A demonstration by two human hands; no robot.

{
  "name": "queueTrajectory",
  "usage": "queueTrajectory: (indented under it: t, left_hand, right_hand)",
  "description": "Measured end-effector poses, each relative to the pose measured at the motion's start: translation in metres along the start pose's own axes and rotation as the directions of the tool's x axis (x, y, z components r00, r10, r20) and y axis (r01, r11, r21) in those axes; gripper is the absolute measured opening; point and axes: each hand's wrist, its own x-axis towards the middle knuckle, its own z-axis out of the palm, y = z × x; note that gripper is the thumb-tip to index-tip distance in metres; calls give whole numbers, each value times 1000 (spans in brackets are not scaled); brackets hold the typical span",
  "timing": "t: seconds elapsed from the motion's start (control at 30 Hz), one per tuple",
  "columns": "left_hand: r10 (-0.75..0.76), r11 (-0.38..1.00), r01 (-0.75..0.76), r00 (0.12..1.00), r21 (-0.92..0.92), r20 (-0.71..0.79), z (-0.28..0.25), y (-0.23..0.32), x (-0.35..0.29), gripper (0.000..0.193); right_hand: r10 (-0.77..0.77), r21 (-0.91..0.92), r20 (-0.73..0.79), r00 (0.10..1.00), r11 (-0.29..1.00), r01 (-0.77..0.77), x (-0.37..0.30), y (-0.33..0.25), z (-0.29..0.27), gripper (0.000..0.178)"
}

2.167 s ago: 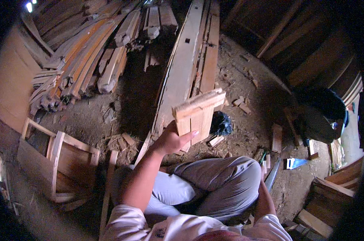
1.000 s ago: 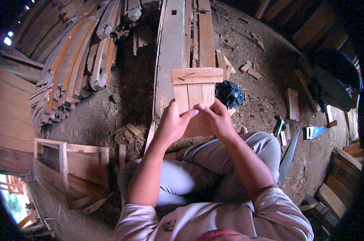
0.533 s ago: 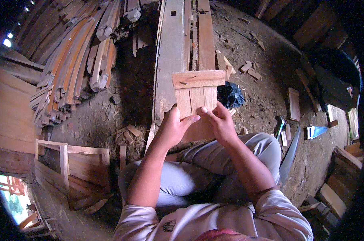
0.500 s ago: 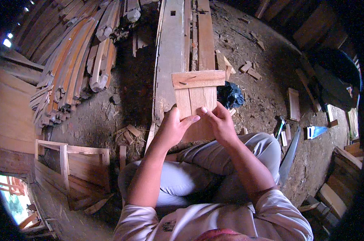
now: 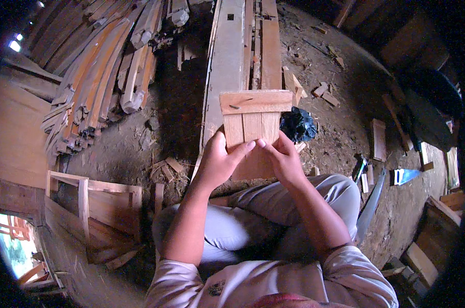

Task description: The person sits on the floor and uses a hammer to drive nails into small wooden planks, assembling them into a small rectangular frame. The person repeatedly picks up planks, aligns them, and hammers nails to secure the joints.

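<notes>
A small wooden panel [image 5: 251, 127] is held up in front of me, made of narrow upright slats with a crosspiece [image 5: 255, 102] along its far end. Two dark marks, perhaps nails, show on the crosspiece. My left hand [image 5: 221, 156] grips the panel's near left corner, thumb on its face. On the near right corner, my right hand [image 5: 282, 158] is closed the same way, its thumb tip close to the left one. The other fingers are hidden behind the panel. Below it runs a long wooden bench [image 5: 225, 61] of beams.
Stacked timber [image 5: 96, 77] lies at the far left, and a wooden frame [image 5: 83, 205] stands nearer. Right of the bench are a black plastic bag [image 5: 298, 124] and wood offcuts [image 5: 326, 94]. A hammer [image 5: 360, 168], a long saw blade [image 5: 372, 205] and a blue-white saw [image 5: 404, 176] lie on the dirt floor.
The surroundings have shifted slightly right in the view. The panel appears tipped a little differently, and both hands keep their hold on it.
</notes>
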Motion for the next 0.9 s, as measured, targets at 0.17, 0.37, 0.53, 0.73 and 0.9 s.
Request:
queueTrajectory:
  t: [0.17,0.37,0.53,0.73,0.9]
  left_hand:
    - [-54,977,36,995,-211,-78,-2,1,1,44]
    - [5,977,-30,993,-212,-120,6,-7,0,46]
    - [78,985,-92,993,-148,-93,9,-12,-1,49]
    - [135,991,-135,988,7,-79,2,-19,0,45]
    - [184,981,-178,979,75,-84,-1,-23,0,47]
  right_hand:
    - [0,29,55,998,1000,-2,-5,-3,8,35]
    - [31,-51,44,999,998,-28,-8,-5,9,39]
    - [-32,-25,43,999,999,33,-7,7,3,39]
    - [-24,-21,17,1000,999,24,-12,-2,11,35]
    - [-3,-39,23,1000,999,4,-12,-4,11,35]
